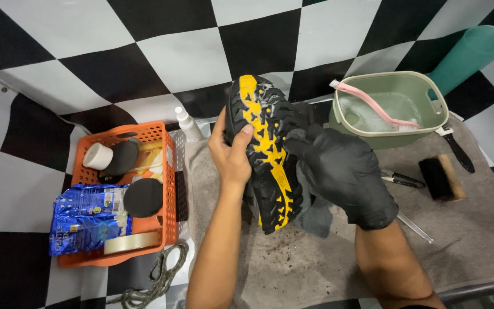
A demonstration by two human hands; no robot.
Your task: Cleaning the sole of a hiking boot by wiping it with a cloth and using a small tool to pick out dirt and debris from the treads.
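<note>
— What's the biggest thing on your feed?

— I see a grey towel (475,229) spread over the checkered worktop (12,189), with dark crumbs of dirt on it. At its far edge stands a pale green tub (393,131) of soapy water, a pink brush (373,104) lying across it. On the left sits an orange basket (170,194) holding a blue packet (87,220) and tape rolls.

— And the shoe?

— I've got the shoe (267,154) raised above the towel's middle, black and yellow sole facing me. My bare left hand (231,154) clasps its edge, thumb on the tread. My gloved right hand (344,171) presses a grey cloth (315,214) against the other side.

— Smaller bits?

— A black block brush (441,177) lies right of the shoe.
</note>
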